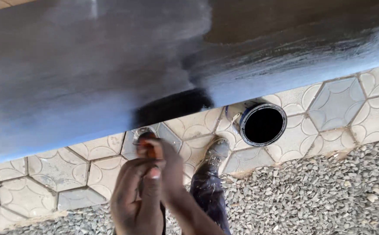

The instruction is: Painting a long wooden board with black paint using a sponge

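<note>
A wide paintbrush has black bristles [172, 106] pressed against the lower edge of a big grey-black painted panel [89, 65] that fills the top of the view. Its orange-brown handle [149, 150] points down toward me. My right hand [165, 163] is wrapped around the handle, its forearm running down to the bottom edge. Just below it, my left hand [135, 202] also closes on the handle's end. An open paint can [263, 125] with black paint inside stands on the paving to the right of the brush.
My shoe [215, 153] and dark trouser leg [209, 196] rest on hexagonal paving tiles [337, 104]. Grey gravel [311, 196] covers the ground at the lower right and along the bottom left.
</note>
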